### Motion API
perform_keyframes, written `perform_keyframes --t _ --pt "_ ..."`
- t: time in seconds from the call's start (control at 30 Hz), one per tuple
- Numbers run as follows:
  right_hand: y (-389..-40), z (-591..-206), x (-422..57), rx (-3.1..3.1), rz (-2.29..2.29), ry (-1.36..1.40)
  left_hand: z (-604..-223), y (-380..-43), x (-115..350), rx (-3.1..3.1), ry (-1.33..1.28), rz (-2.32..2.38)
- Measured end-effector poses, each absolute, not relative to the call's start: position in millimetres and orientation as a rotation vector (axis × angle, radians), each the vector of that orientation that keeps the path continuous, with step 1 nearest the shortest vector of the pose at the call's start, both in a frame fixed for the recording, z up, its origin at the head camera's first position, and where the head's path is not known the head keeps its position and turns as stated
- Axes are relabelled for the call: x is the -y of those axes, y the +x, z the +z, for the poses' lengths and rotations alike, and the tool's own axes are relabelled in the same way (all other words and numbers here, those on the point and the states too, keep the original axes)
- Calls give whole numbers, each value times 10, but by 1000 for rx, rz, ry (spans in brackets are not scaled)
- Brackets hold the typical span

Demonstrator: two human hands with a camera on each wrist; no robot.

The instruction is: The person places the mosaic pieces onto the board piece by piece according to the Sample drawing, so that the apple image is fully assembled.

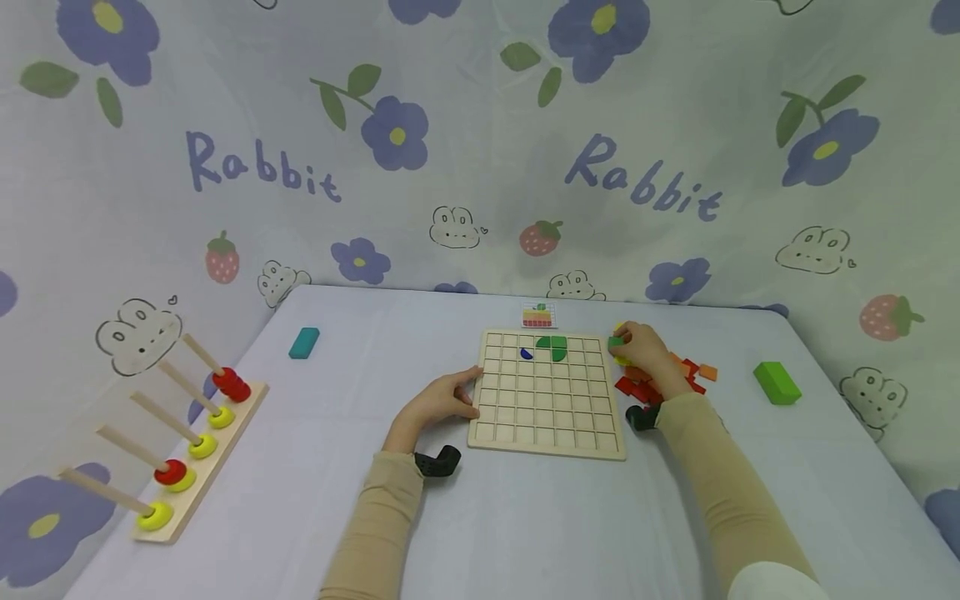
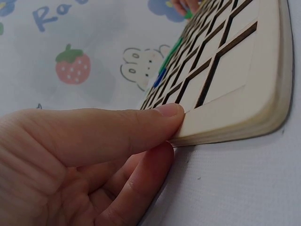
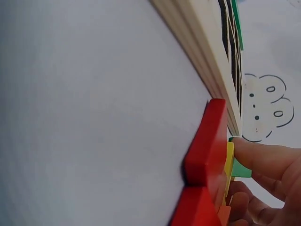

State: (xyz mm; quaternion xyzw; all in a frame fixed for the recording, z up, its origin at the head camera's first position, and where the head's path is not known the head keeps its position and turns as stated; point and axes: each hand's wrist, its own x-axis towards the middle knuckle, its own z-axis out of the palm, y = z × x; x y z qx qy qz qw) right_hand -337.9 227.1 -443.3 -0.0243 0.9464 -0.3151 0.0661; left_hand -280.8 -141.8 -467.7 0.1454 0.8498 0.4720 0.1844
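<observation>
A square wooden grid board (image 1: 547, 396) lies flat, with green pieces (image 1: 558, 342) and a blue half-round piece (image 1: 527, 354) in its far rows. My left hand (image 1: 438, 400) grips the board's left edge; in the left wrist view the thumb (image 2: 160, 115) lies over the rim and another finger is against its side. Just off the board's right edge, my right hand (image 1: 645, 348) pinches a green piece (image 3: 242, 169) between thumb and fingers. Yellow pieces (image 3: 229, 162) are beside those fingertips. Red pieces (image 3: 209, 141) lie near the board's side, partly hidden by the right hand in the head view.
Behind the board stands a small pattern card (image 1: 538, 315). A wooden bead stand (image 1: 217, 467) with red and yellow rings is at left. A teal block (image 1: 303, 342) lies far left, a bright green block (image 1: 777, 383) at right. Orange pieces (image 1: 707, 373) lie by the right hand.
</observation>
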Motion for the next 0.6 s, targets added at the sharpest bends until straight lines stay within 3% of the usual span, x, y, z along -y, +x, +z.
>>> perform_keyframes --t 0.27,0.6 --pt "-3348 -4450 -2275 -2875 -1071 -31 -4673 -2801 1398 -2389 419 1343" --pt "-3364 -4333 -2146 -2520 -1583 162 -4664 -2795 1411 -2395 406 1327"
